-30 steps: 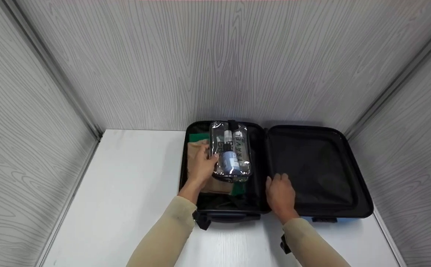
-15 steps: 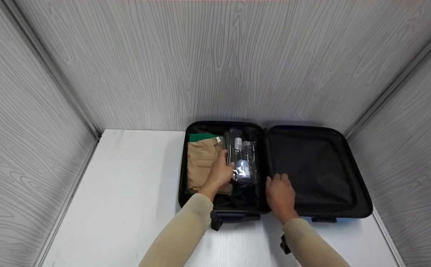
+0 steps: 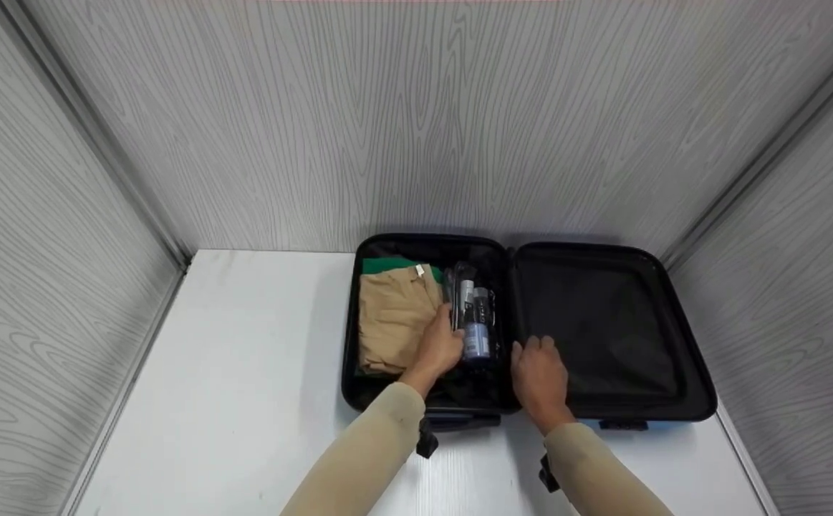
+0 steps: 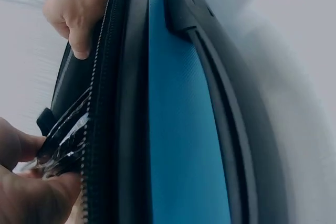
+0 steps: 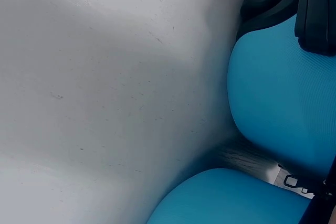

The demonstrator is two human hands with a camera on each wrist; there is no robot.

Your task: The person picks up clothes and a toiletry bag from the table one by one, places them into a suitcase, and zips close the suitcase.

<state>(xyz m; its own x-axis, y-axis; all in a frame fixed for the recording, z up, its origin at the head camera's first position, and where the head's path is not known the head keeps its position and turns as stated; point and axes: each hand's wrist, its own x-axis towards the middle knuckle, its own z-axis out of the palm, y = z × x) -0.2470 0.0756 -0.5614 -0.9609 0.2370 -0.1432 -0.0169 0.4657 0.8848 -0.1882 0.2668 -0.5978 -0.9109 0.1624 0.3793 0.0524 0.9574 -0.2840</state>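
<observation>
An open blue suitcase with a black lining (image 3: 602, 322) lies on the white table. In its left half, my left hand (image 3: 441, 344) pinches the left side of a clear toiletry bag (image 3: 477, 333) with bottles inside. The left wrist view shows my thumb and fingers (image 4: 58, 190) gripping the bag's plastic edge. Left of the bag lie folded tan clothes (image 3: 395, 319) over a green cloth (image 3: 387, 264). My right hand (image 3: 541, 376) rests on the suitcase's middle edge, its fingers bent over the rim; in the right wrist view it is almost wholly out of frame.
A black carry handle (image 4: 220, 87) sticks out from the suitcase's blue side. Zipper pulls (image 5: 296, 182) hang between the two blue halves. Grey wood-grain panels (image 3: 416, 129) stand behind and at both sides of the white table (image 3: 244, 373).
My left hand has carried the toiletry bag rightward and down, from over the tan clothes to the space beside them. The clothes are now uncovered. My right hand has stayed in place.
</observation>
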